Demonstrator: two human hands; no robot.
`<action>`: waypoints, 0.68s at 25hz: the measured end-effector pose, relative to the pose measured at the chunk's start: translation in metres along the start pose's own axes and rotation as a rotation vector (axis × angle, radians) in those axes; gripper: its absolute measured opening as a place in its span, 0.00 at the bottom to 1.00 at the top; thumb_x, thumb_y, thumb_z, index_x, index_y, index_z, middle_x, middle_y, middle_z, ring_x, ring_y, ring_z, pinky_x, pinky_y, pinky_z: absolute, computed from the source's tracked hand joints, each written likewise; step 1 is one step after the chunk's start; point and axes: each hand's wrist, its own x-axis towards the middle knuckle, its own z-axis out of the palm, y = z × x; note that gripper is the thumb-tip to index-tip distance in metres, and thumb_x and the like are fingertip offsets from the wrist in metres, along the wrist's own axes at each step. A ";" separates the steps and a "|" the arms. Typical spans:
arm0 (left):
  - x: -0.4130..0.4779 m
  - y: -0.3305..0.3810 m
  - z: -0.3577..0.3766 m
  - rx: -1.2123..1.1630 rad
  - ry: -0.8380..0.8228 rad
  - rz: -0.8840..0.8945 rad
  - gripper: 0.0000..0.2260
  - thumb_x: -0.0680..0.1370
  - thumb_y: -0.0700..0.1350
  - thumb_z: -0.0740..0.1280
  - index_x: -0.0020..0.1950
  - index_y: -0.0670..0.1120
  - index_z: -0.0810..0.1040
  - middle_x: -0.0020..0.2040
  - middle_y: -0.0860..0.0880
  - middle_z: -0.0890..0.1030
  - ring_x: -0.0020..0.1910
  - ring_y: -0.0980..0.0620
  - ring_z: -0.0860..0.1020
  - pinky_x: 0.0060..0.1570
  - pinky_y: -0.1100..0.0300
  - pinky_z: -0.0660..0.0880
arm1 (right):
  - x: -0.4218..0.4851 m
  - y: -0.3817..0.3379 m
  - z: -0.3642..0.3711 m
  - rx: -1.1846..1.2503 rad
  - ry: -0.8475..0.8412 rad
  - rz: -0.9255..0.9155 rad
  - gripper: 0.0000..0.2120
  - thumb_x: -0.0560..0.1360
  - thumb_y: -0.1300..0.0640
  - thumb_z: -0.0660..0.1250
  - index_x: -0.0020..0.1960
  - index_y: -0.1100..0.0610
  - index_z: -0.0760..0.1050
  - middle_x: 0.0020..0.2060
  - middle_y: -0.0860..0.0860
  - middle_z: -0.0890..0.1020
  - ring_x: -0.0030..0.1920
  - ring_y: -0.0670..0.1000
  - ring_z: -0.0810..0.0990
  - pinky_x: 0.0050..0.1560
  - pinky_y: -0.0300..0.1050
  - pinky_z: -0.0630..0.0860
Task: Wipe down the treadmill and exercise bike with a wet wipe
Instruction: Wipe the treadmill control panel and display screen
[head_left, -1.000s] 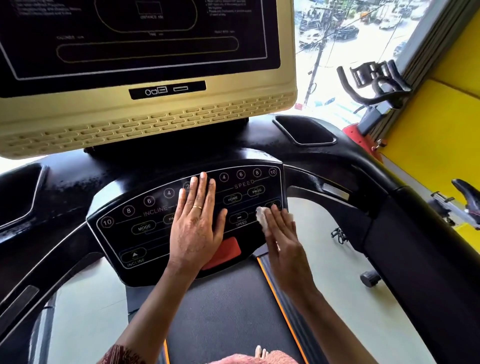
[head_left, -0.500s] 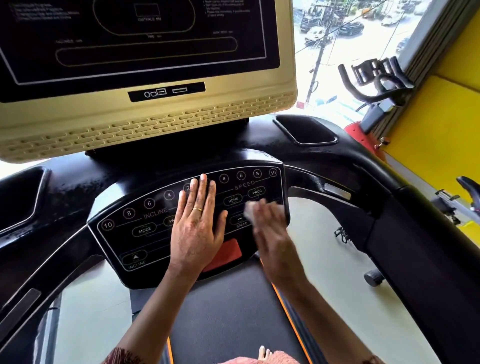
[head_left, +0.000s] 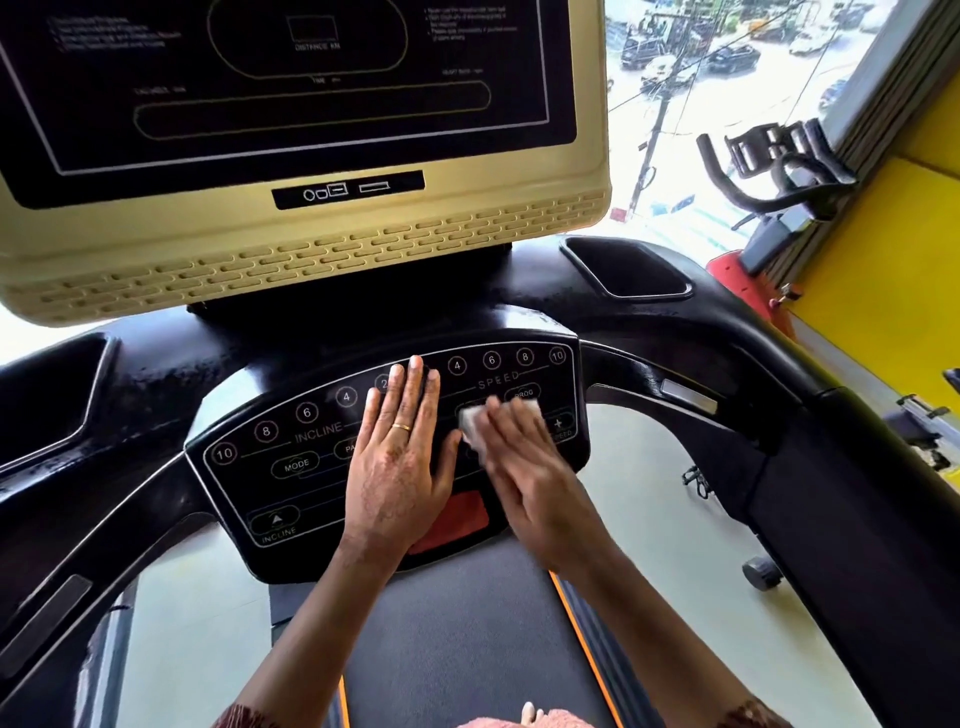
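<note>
I stand on the treadmill facing its black control panel with incline and speed buttons. My left hand rests flat on the middle of the panel, fingers straight, a ring on one finger. My right hand presses a white wet wipe against the speed side of the panel with straight fingers; it is blurred by motion. Most of the wipe is hidden under the fingers. The exercise bike, black handlebars on a red frame, stands at the far right by the window.
A cream-framed display screen rises above the panel. Black side rails curve off both ways, with cup recesses. The belt runs below. A yellow wall is at the right.
My right hand has slid the wipe leftward across the speed buttons, close to the left hand's thumb. The left hand has stayed put.
</note>
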 end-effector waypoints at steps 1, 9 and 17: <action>0.000 0.000 0.001 -0.006 0.001 0.001 0.25 0.80 0.51 0.57 0.73 0.39 0.66 0.75 0.41 0.63 0.75 0.46 0.58 0.75 0.51 0.53 | -0.012 0.004 -0.004 -0.007 -0.012 -0.034 0.22 0.84 0.52 0.49 0.74 0.61 0.62 0.74 0.55 0.63 0.76 0.52 0.55 0.76 0.49 0.52; 0.001 0.002 0.000 -0.014 0.017 -0.003 0.25 0.80 0.51 0.57 0.72 0.38 0.67 0.74 0.40 0.64 0.75 0.46 0.59 0.74 0.49 0.55 | 0.071 0.046 -0.016 0.076 0.224 0.287 0.21 0.80 0.60 0.56 0.73 0.64 0.64 0.73 0.59 0.63 0.74 0.62 0.58 0.74 0.57 0.54; 0.001 0.002 0.001 -0.020 0.015 -0.009 0.25 0.80 0.51 0.58 0.73 0.39 0.66 0.74 0.41 0.63 0.75 0.45 0.59 0.74 0.49 0.55 | -0.052 0.000 -0.001 0.090 0.058 0.224 0.27 0.83 0.46 0.45 0.74 0.61 0.62 0.75 0.54 0.61 0.77 0.53 0.53 0.74 0.51 0.55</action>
